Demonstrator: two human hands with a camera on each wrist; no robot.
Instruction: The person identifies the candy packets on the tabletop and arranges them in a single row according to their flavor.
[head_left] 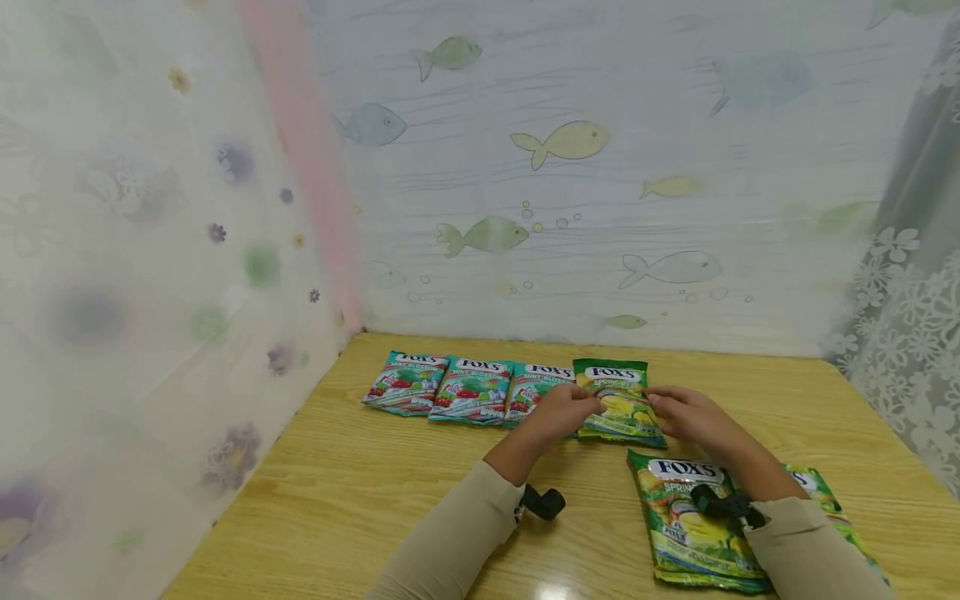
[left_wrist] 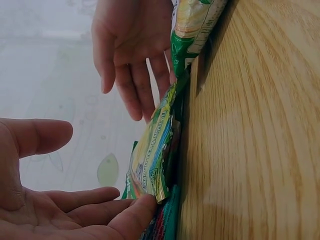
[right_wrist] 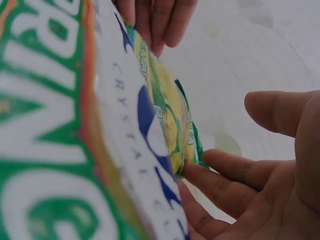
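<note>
A green-and-yellow FOX'S candy bag [head_left: 617, 408] lies at the right end of a row of teal FOX'S Mint Blossom candy bags. My left hand [head_left: 557, 412] touches its left side with extended fingers, the thumb held apart in the left wrist view. At the bag's right edge, the fingertips of my right hand [head_left: 693, 419] rest against it, the thumb raised away in the right wrist view. The nearest teal bag [head_left: 528, 392] is partly covered by my left hand. Two further teal bags [head_left: 471, 392] [head_left: 407, 385] sit to its left.
Closer to me, another green FOX'S bag [head_left: 701, 533] lies below my right arm. A further green bag [head_left: 825, 492] is partly hidden behind that forearm. Everything lies on a wood-grain table [head_left: 360, 492], with a fish-patterned curtain [head_left: 480, 192] behind it.
</note>
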